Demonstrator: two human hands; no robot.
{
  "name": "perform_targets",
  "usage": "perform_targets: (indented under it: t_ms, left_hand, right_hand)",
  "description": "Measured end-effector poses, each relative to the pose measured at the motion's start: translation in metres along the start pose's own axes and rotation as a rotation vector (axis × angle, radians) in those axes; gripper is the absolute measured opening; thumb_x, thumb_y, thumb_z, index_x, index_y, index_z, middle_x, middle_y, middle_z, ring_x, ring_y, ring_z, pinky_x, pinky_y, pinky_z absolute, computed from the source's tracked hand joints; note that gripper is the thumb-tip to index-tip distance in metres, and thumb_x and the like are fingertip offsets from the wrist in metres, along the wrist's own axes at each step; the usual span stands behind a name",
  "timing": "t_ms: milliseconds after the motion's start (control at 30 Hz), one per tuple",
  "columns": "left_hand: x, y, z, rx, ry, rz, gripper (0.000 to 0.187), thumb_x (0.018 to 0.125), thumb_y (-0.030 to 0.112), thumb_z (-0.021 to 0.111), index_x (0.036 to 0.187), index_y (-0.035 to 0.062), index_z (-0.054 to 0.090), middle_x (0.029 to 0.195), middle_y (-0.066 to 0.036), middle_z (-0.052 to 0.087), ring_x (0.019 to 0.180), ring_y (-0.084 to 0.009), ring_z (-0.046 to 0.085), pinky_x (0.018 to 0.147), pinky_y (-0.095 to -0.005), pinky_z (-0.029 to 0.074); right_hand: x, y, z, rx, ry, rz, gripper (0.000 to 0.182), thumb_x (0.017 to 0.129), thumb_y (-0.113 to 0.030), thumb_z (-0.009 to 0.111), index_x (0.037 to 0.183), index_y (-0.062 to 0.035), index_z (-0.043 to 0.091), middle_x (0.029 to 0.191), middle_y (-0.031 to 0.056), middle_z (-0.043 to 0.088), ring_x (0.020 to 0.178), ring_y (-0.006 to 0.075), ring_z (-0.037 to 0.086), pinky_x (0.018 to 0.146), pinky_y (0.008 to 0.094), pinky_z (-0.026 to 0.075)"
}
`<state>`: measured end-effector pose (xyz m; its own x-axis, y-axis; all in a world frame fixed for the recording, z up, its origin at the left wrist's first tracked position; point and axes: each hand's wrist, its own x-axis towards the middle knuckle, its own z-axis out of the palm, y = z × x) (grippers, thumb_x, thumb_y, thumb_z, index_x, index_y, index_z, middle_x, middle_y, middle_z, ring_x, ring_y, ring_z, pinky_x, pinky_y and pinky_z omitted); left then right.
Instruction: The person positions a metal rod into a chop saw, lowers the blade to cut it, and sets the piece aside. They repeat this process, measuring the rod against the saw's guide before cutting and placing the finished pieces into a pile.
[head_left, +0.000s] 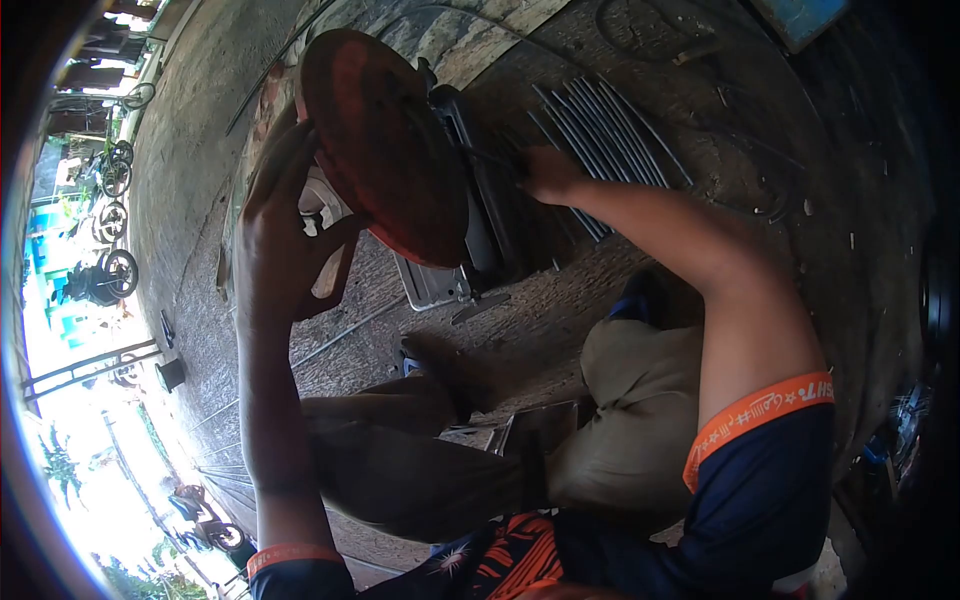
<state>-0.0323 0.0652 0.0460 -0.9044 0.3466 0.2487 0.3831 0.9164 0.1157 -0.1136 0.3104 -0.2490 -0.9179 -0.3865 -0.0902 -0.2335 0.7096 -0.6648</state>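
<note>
In front of me stands a cut-off saw with a large round dark-red guard (385, 150) and a grey metal base (430, 285). My left hand (280, 220) is closed on the saw's near left side, fingers along the guard's edge and thumb by its lower rim. Part of its grip is hidden behind the guard. My right hand (550, 175) is at the far side of the saw, fingers closed on a thin dark rod (488, 156) that reaches toward the saw's clamp. Shadow hides the fingertips. Beside that hand, several thin metal rods (610, 125) lie side by side on the ground.
My bent legs (640, 420) flank the saw, with a dark tray-like object (540, 430) between them. A cable (480, 20) curves over the ground beyond. A blue-topped object (800, 15) is at the upper right. Several motorbikes (105, 275) stand outside at left.
</note>
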Motion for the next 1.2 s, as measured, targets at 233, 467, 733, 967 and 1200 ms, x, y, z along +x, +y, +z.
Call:
perform_targets:
  t_ms: [233,467,733,967,1200]
  left_hand:
    - [0.0,0.001,0.001,-0.058,-0.011,-0.014,0.081,0.056,0.011,0.085,0.129,0.0041,0.052,0.134,-0.017,0.05,0.123,-0.0318,0.05,0.099,-0.0406,0.046]
    - [-0.001,-0.001,0.002,-0.048,-0.009,-0.019,0.081,0.057,0.011,0.085,0.13,0.0058,0.051,0.135,-0.016,0.05,0.122,-0.0308,0.051,0.097,-0.0407,0.047]
    - [-0.001,0.002,0.002,-0.07,-0.029,-0.084,0.082,0.057,0.013,0.085,0.131,0.009,0.052,0.135,-0.014,0.05,0.12,-0.0294,0.053,0.094,-0.0402,0.05]
    - [-0.001,0.002,0.002,-0.075,-0.023,-0.061,0.081,0.058,0.014,0.085,0.131,0.0089,0.052,0.136,-0.014,0.05,0.12,-0.0298,0.053,0.094,-0.0405,0.05]
    - [-0.001,0.002,0.001,-0.083,-0.02,-0.034,0.08,0.059,0.012,0.085,0.132,0.0094,0.051,0.134,-0.014,0.051,0.118,-0.0305,0.055,0.093,-0.0404,0.05]
  right_hand:
    - [0.006,-0.009,-0.005,0.014,-0.019,-0.099,0.027,0.077,-0.018,0.063,0.097,-0.0012,0.066,0.099,0.0219,0.065,0.101,0.0377,0.06,0.088,0.0454,0.047]
    - [0.009,-0.007,-0.001,0.12,0.022,-0.097,0.028,0.078,-0.023,0.063,0.094,0.0002,0.067,0.095,0.0234,0.065,0.098,0.0381,0.061,0.085,0.0439,0.048]
    - [0.003,-0.016,-0.011,0.093,0.009,-0.065,0.03,0.077,-0.023,0.064,0.098,-0.0014,0.067,0.098,0.0226,0.065,0.099,0.0378,0.06,0.087,0.0434,0.048]
    - [0.002,-0.014,-0.01,0.056,-0.033,-0.084,0.027,0.076,-0.017,0.065,0.098,-0.0011,0.067,0.099,0.0222,0.065,0.1,0.0376,0.06,0.088,0.0436,0.047]
    - [0.006,-0.011,-0.003,0.044,-0.041,-0.081,0.026,0.077,-0.017,0.065,0.097,-0.001,0.067,0.097,0.0218,0.065,0.099,0.0379,0.06,0.087,0.044,0.047]
